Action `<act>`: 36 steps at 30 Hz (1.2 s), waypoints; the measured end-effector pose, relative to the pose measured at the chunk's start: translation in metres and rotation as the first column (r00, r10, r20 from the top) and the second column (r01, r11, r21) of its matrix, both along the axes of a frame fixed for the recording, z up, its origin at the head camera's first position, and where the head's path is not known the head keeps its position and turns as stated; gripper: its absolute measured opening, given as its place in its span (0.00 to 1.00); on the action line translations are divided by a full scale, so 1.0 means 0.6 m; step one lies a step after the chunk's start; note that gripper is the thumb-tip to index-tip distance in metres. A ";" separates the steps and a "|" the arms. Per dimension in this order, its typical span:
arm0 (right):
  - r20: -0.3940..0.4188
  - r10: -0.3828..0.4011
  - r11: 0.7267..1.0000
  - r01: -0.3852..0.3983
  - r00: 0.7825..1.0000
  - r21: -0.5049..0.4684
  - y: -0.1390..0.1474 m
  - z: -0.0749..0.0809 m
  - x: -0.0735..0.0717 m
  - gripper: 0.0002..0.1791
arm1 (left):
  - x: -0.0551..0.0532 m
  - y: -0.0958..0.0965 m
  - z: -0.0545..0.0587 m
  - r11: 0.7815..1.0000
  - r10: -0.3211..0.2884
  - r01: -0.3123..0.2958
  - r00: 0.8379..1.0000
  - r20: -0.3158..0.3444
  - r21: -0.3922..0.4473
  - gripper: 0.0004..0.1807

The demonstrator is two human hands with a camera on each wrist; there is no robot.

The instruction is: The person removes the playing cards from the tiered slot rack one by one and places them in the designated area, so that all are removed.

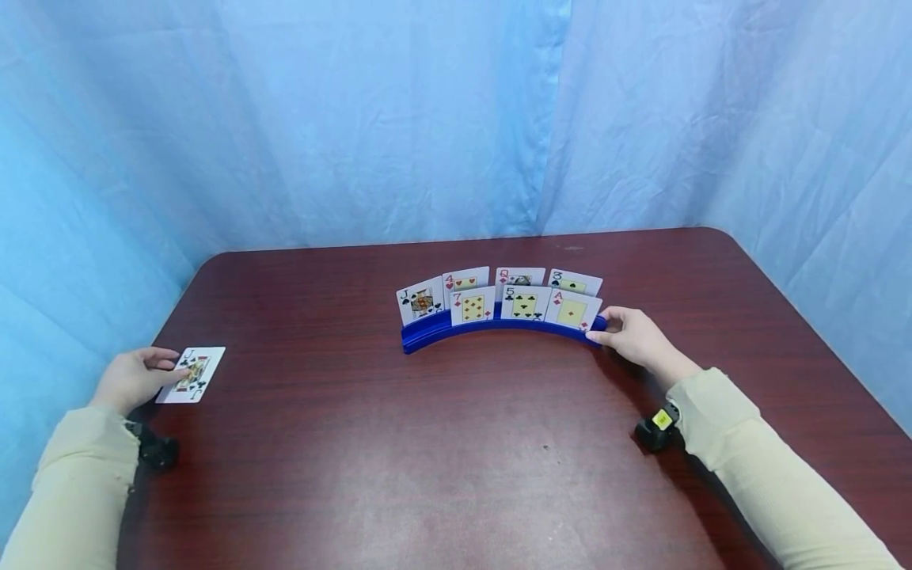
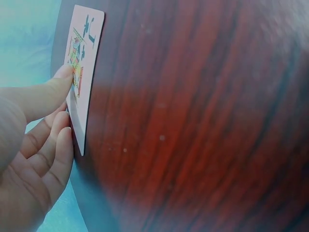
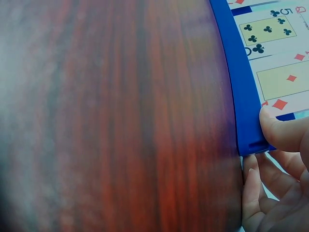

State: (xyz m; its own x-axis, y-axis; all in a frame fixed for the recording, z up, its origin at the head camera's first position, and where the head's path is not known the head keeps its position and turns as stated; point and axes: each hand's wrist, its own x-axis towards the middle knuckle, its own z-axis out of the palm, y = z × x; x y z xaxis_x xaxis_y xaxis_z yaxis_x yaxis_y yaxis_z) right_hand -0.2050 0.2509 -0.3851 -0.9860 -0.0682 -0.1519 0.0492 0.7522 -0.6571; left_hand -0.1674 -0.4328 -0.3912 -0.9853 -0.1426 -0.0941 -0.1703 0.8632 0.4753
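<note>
At the table's left side my left hand [image 1: 135,378] pinches a jack of clubs playing card [image 1: 202,368]. The thumb presses on its face and the other fingers curl by its near edge, as the left wrist view shows. Farther right stands a curved blue card holder [image 1: 427,331] with two rows of upright cards. Its front row includes a seven of diamonds [image 1: 473,306], a five of clubs [image 1: 526,303] and an ace of diamonds [image 1: 572,309]. My right hand [image 1: 636,336] grips the holder's right end, thumb in front, fingers behind.
Behind the front row stand a four of hearts [image 1: 465,279], a red queen [image 1: 520,275] and a black three [image 1: 575,281]. A black jack [image 1: 420,302] leans at the holder's left end. Light blue curtains [image 1: 385,119] surround the dark red wooden table [image 1: 342,475].
</note>
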 end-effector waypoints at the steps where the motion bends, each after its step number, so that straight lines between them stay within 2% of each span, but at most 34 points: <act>1: 0.000 0.000 1.000 0.000 1.000 0.001 0.000 0.000 0.000 0.13 | 0.000 0.000 0.000 1.000 0.001 -0.001 1.000 0.000 0.000 0.30; 10: -0.002 0.009 1.000 -0.009 1.000 0.003 0.003 -0.002 0.000 0.14 | 0.004 -0.002 0.007 0.999 0.031 -0.031 0.999 -0.006 0.026 0.30; 16: -0.003 0.004 1.000 -0.004 1.000 0.012 0.007 -0.004 -0.001 0.14 | 0.000 0.015 0.029 0.997 0.059 -0.057 0.998 -0.032 0.058 0.31; 22: 0.002 0.005 1.000 -0.006 1.000 0.010 0.007 -0.008 0.000 0.14 | -0.003 0.039 0.049 0.999 0.026 -0.022 0.994 -0.107 0.038 0.31; 26: 0.002 0.009 1.000 -0.009 1.000 0.004 0.008 -0.009 0.001 0.13 | -0.004 0.058 0.062 0.997 0.026 -0.015 0.985 -0.169 0.070 0.32; 30: -0.004 0.011 1.000 -0.011 1.000 0.006 0.008 -0.008 0.000 0.12 | -0.006 0.086 0.078 0.996 0.051 -0.030 0.969 -0.243 0.089 0.31; 36: 0.000 0.016 1.000 -0.016 1.000 0.008 0.005 -0.005 -0.002 0.13 | -0.002 0.129 0.098 0.987 0.116 -0.079 0.952 -0.283 0.139 0.29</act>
